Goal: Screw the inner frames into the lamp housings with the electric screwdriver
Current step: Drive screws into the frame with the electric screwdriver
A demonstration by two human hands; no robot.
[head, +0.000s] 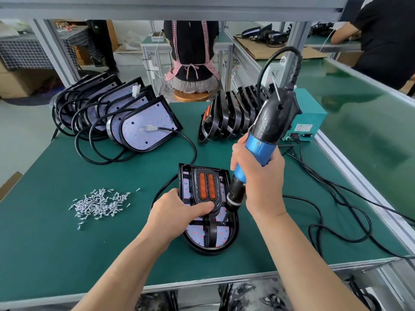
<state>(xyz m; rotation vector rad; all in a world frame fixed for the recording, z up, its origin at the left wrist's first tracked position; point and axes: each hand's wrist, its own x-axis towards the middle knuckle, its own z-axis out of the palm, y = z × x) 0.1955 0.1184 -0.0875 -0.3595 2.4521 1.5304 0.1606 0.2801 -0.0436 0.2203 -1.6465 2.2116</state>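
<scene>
I judge a screw is being driven. My right hand [260, 176] is wrapped round the electric screwdriver [258, 149], its tip down at the inner frame's [206, 187] right edge. My left hand [177, 212] grips the lamp housing [211, 243] on the bench [67, 254], thumb pinning the frame. The next move calls for a fresh screw from the pile [98, 204].

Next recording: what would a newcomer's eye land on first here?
The blue-and-black screwdriver stands out most. The right hand grips it, tip down on the lamp housing at the centre of the green mat, and the left hand holds that housing. A pile of silver screws lies to the left. Stacked housings stand at the back left and black frames at the back right.
</scene>
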